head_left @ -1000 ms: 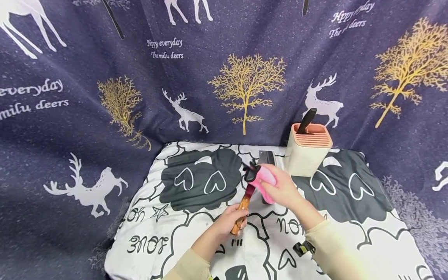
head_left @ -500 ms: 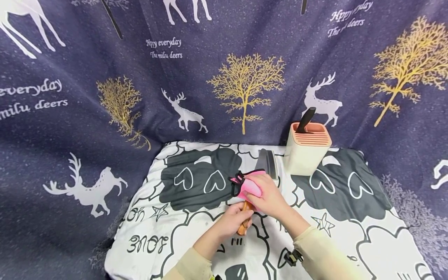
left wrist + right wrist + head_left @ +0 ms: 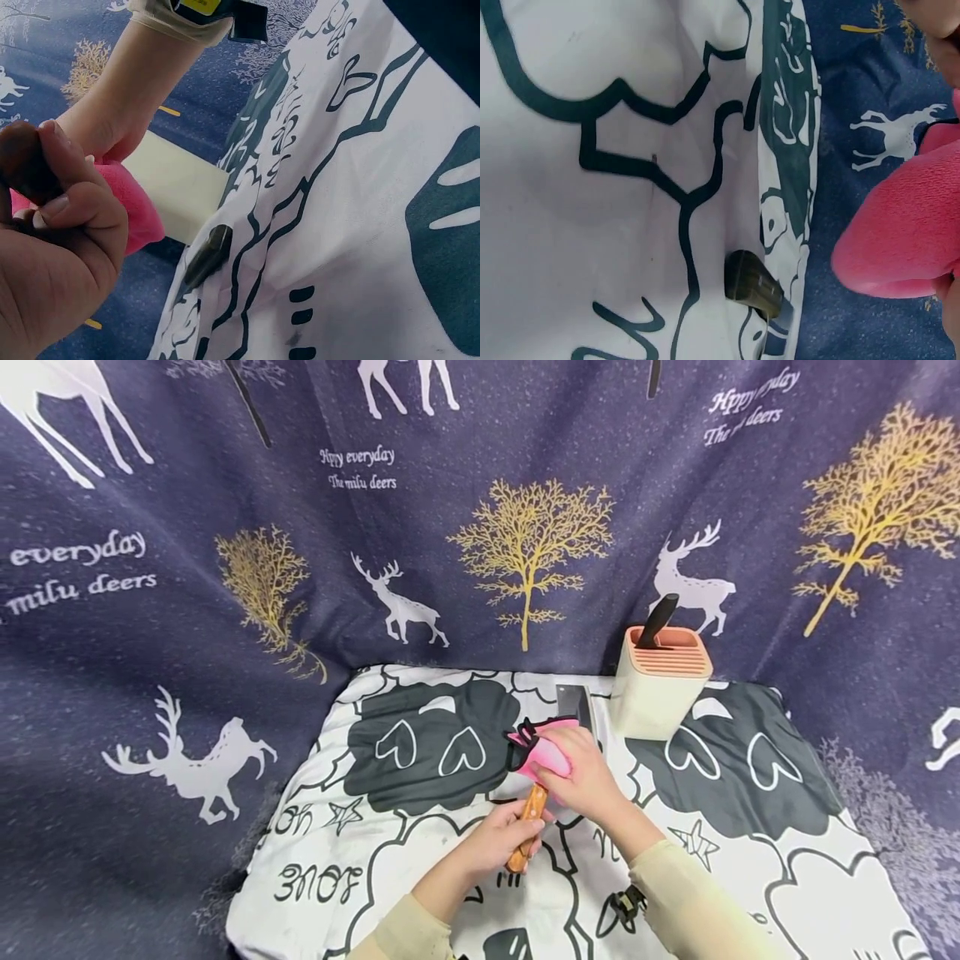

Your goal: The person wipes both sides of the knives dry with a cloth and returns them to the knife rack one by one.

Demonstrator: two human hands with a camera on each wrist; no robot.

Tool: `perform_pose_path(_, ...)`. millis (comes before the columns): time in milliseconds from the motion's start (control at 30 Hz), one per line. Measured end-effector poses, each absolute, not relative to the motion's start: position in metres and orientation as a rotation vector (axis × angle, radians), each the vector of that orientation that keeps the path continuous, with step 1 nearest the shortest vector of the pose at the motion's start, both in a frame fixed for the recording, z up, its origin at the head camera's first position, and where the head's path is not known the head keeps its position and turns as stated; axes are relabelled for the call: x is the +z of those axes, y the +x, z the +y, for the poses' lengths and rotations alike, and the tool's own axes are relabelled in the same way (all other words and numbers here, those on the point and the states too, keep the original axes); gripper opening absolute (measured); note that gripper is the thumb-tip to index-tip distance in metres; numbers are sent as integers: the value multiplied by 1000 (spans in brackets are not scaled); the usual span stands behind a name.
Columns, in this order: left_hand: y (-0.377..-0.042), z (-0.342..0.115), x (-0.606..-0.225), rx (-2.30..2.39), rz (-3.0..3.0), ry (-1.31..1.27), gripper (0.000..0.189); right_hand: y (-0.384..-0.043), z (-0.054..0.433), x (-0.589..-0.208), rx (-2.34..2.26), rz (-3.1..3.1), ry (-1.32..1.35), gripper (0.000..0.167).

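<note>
In the head view my left hand (image 3: 501, 838) grips the wooden, riveted handle (image 3: 534, 803) of a knife, held at a slant above the bed-like surface. My right hand (image 3: 579, 772) holds a pink cloth (image 3: 553, 758) with black edging, folded around the knife just beyond the handle. The cloth and fingers hide the blade. Curled fingers wrap the handle's dark butt end (image 3: 26, 165) in the left wrist view. The right wrist view shows the plush cloth (image 3: 907, 225) close up. Beneath the right hand lies a broad-bladed knife (image 3: 574, 700), partly covered from above.
A cream knife block (image 3: 652, 702) with a slotted orange top stands at the back right, one black-handled knife (image 3: 660, 618) in it. The lying knife's dark handle (image 3: 754, 283) points toward me. A dark blue deer-print curtain (image 3: 465, 410) hangs behind the patterned cloth surface (image 3: 300, 860).
The right hand and cloth first slid down toward the handle, then shifted slightly back up and right. A reddish strip of blade visible earlier is now covered. The left hand keeps its grip.
</note>
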State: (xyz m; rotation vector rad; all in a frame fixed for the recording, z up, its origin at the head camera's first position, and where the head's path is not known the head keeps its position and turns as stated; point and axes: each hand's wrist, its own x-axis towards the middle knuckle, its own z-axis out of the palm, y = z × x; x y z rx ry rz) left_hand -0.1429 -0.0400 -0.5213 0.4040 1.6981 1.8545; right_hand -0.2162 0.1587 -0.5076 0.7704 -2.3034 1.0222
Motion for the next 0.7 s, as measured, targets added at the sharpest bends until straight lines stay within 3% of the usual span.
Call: perform_pose_path(700,-139,-47,-522,1830,1625,471,39,-264,181,-501,986,-2302,704,35)
